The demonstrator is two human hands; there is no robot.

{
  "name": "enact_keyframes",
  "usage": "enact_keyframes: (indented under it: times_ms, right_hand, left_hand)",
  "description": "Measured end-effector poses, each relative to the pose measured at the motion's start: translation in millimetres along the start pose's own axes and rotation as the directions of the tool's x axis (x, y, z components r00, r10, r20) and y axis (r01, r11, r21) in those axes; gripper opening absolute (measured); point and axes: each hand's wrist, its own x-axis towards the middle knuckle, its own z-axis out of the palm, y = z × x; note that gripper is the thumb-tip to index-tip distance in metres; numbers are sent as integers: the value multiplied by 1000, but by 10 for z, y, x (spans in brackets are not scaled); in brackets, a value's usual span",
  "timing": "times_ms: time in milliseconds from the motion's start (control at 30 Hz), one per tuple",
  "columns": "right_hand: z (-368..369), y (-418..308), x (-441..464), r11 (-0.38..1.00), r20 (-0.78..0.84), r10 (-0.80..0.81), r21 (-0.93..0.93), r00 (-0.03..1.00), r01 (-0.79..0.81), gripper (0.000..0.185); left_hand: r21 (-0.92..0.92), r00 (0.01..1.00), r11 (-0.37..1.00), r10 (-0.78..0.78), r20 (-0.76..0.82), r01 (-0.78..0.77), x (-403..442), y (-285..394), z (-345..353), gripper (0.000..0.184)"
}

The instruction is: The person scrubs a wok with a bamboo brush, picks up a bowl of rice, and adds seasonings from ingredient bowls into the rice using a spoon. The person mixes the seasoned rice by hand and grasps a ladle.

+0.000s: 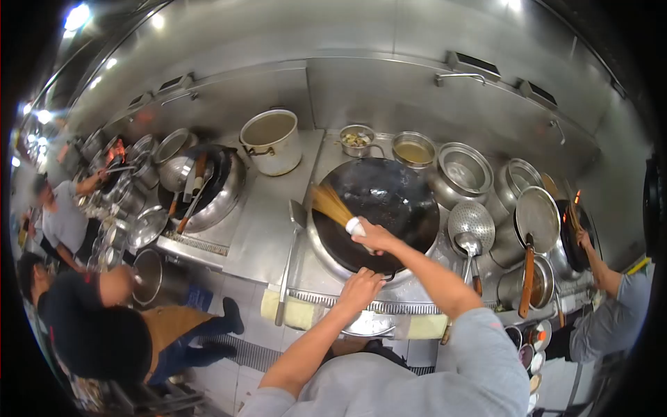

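Observation:
My right hand (375, 237) is closed around the white-wrapped end of a bamboo wok brush (334, 206). The brush's splayed bristles lie over the left side of a large black wok (389, 208), which sits on the burner in front of me. At the wok's near edge, my left hand (360, 288) has its fingers curled over the rim by the small loop handle. Wet shine shows on the wok's inner surface. A long-handled wok spatula (294, 229) leans on the counter left of the wok, its blade upward.
Behind the wok stand a pot of chopped pieces (356, 140) and a pot of yellowish liquid (414, 151). To the right are a perforated skimmer (472, 226) and a round strainer (538, 221). A tall stockpot (272, 142) stands left. Co-workers (97, 323) are on both sides.

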Motion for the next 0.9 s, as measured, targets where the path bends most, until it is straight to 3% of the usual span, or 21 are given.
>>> enact_keyframes:
  times_ms: [33,67,100,133,167,233,300,333,400,433,467,500,533,567,600,633,667,733,767,833,900]
  right_hand:
    - [-205,177,-179,999,65,-28,27,997,26,83]
    - [-565,586,-21,996,101,93,-3,990,-94,79]
    - [-988,614,-184,912,-64,298,-275,952,-304,80]
    - [-1172,1217,-34,871,-558,22,-397,829,-290,82]
    - [-1272,1201,-239,845,-689,-83,-432,720,-315,85]
    - [-1203,1061,-476,882,-710,-54,-363,702,-299,86]
    - [-928,942,-862,767,-386,-242,-638,890,-68,81]
    - [-986,949,-901,770,-396,-241,-633,886,-73,81]
    - [-1080,1099,-958,901,-50,17,-432,999,-37,76]
    - [-1068,1181,-961,950,159,105,-307,982,-52,74]
    - [-1279,1149,-856,903,-30,246,-356,969,-240,72]
    - [-1333,1252,-652,849,-433,61,-451,899,-275,72]
    - [-1299,1387,-415,789,-732,-178,-506,657,-350,71]
    - [-1127,1251,-180,832,-853,-197,-407,483,-378,74]
    - [-924,961,-37,956,-895,-45,-167,445,-239,79]
    - [-700,659,93,948,-858,99,-72,503,-310,81]
    - [-500,511,212,952,-711,106,-129,696,-277,87]
    - [-70,267,153,882,-283,-165,-471,945,14,87]
    - [-12,90,-65,988,-18,-37,-151,999,34,85]
    - [-182,245,-357,953,26,-146,-264,989,148,84]
    - [-773,732,-453,969,-44,101,-220,994,-108,82]
  left_hand:
    - [-7,1000,1000,19,12,-19,36,-45,62,17]
    - [-6,999,1000,30,-9,-30,10,-50,141,17]
    - [-2,998,999,44,-34,-44,-8,-44,181,19]
    - [-30,999,999,-23,24,24,17,13,119,22]
    - [-42,1000,999,-12,24,13,47,-74,201,22]
    - [0,1000,1000,-12,7,12,81,-272,432,22]
    - [16,999,1000,-5,49,4,99,-337,381,22]
    - [35,997,999,-17,77,14,143,-362,338,22]
    - [44,994,998,-44,99,40,103,-391,293,22]
    - [57,992,997,-49,117,43,47,-402,247,22]
    - [35,998,999,-24,56,22,15,-400,218,21]
    - [14,1000,1000,-4,-15,4,-11,-381,198,21]
    - [7,999,999,-46,18,46,-3,-340,157,20]
    - [17,999,999,-49,16,49,8,-355,178,20]
    - [20,999,999,-50,-9,51,21,-375,219,20]
    - [16,998,998,-52,-29,53,23,-382,282,20]
    - [18,998,998,-63,-7,63,16,-431,332,19]
    - [-21,995,994,-104,4,104,43,-354,301,18]
    - [-55,988,986,-157,10,157,37,-310,287,18]
    - [-102,986,982,-162,-23,159,16,-332,295,24]
    - [-105,981,984,-156,-117,144,-177,-401,400,25]
